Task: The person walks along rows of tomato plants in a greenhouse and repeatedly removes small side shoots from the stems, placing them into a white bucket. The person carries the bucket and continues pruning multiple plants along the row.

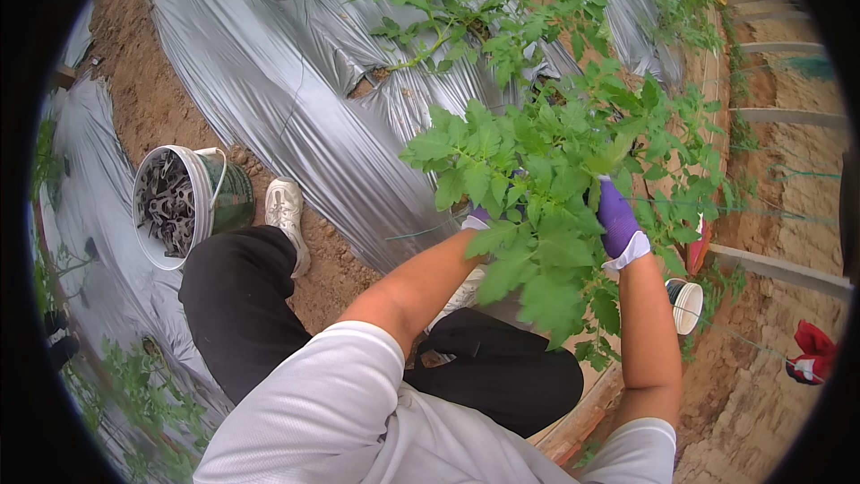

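A leafy tomato plant [537, 181] stands in front of me and hides much of both hands. My left hand [494, 208], in a purple glove, reaches in among the leaves from the left; only bits of the glove show. My right hand [617, 215], gloved in purple over a white cuff, is raised at the plant's right side, its fingers covered by leaves. What either hand holds is hidden. A thin green string [678, 202] runs rightward from near my right hand.
A bucket [195, 208] of dark plastic clips stands by my shoe at the left. Silver mulch film [269, 67] covers the beds, with more tomato plants [437, 33]. At the right are a small white-rimmed bucket [686, 308], a red cloth item [814, 349] and grey crossbars [779, 272].
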`<control>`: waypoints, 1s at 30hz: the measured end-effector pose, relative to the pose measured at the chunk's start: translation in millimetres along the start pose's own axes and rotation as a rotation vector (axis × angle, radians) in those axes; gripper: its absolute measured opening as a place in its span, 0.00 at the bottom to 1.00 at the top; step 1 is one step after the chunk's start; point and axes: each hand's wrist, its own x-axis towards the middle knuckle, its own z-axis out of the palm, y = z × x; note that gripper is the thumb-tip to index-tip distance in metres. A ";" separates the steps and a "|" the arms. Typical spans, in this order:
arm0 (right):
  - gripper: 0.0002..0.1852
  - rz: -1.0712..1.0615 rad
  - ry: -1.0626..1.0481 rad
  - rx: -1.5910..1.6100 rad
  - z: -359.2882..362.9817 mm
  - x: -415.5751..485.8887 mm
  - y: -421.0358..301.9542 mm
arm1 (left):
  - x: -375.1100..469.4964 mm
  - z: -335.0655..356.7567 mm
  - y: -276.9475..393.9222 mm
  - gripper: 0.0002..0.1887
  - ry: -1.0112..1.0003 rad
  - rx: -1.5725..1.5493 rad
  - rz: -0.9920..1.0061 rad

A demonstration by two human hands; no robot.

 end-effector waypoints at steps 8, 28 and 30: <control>0.29 -0.143 -0.280 0.495 5.7 -23.6 -11.1 | 5.7 7.2 7.7 0.27 -0.088 0.044 -0.097; 0.36 -0.866 0.451 -0.452 -12.3 -73.7 44.0 | 32.2 2.3 28.2 0.30 -0.249 0.125 -0.265; 0.35 -0.729 0.588 -0.593 -26.1 -70.7 57.6 | 31.0 -0.8 28.3 0.31 -0.210 0.123 -0.230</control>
